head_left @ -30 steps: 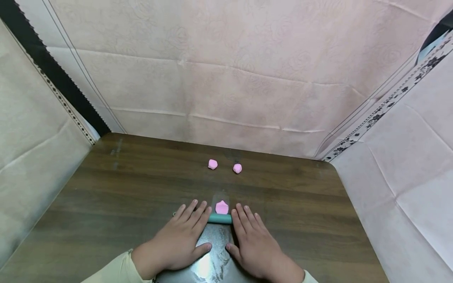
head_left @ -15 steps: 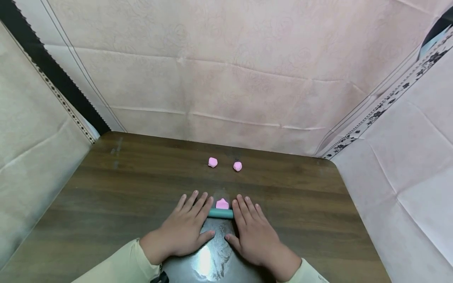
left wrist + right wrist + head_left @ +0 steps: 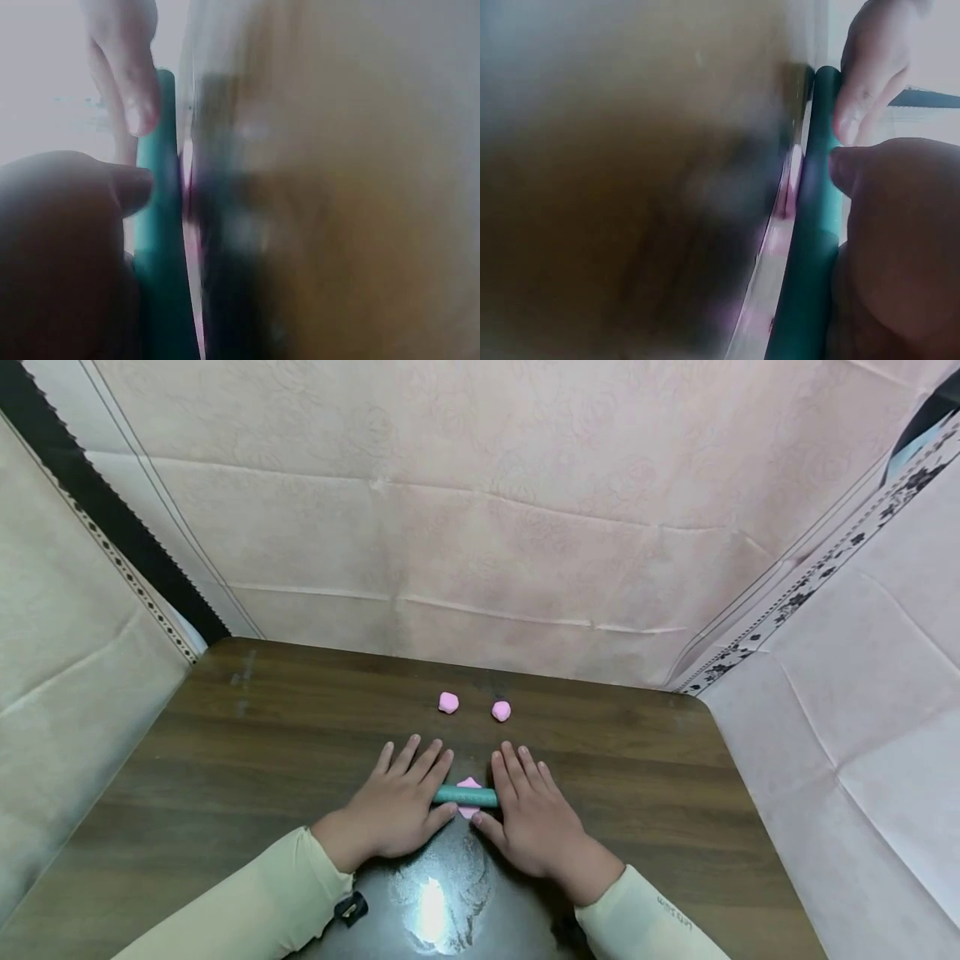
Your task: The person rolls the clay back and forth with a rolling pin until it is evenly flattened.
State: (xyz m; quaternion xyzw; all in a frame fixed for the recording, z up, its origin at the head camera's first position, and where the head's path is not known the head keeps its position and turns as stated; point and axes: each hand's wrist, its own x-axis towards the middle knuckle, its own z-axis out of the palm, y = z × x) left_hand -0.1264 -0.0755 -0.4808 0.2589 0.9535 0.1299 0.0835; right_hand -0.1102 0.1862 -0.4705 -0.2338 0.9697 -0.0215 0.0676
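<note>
A green rolling pin (image 3: 465,796), a plain smooth rod, lies crosswise over a flattened piece of pink dough (image 3: 469,782), which shows on both sides of it. My left hand (image 3: 401,806) rests palm down on the rod's left part, fingers straight and spread forward. On the right part lies my right hand (image 3: 532,818), also flat with straight fingers. Both thumbs point inward near the dough. In the left wrist view the rod (image 3: 161,225) runs under the thumb; the right wrist view shows the rod (image 3: 810,262) beside a pink edge. The hands cover the rod's ends.
Two small pink dough lumps (image 3: 448,702) sit farther back on the wooden table (image 3: 300,710). A shiny grey surface (image 3: 390,910) with smears extends toward me. Pale cloth (image 3: 487,552) hangs behind and at both sides. A small black object (image 3: 351,908) is at my left cuff.
Both hands have slid forward, away from me, carrying the rod along. It has rolled from the dough's near edge onto its middle. The two lumps stay in place.
</note>
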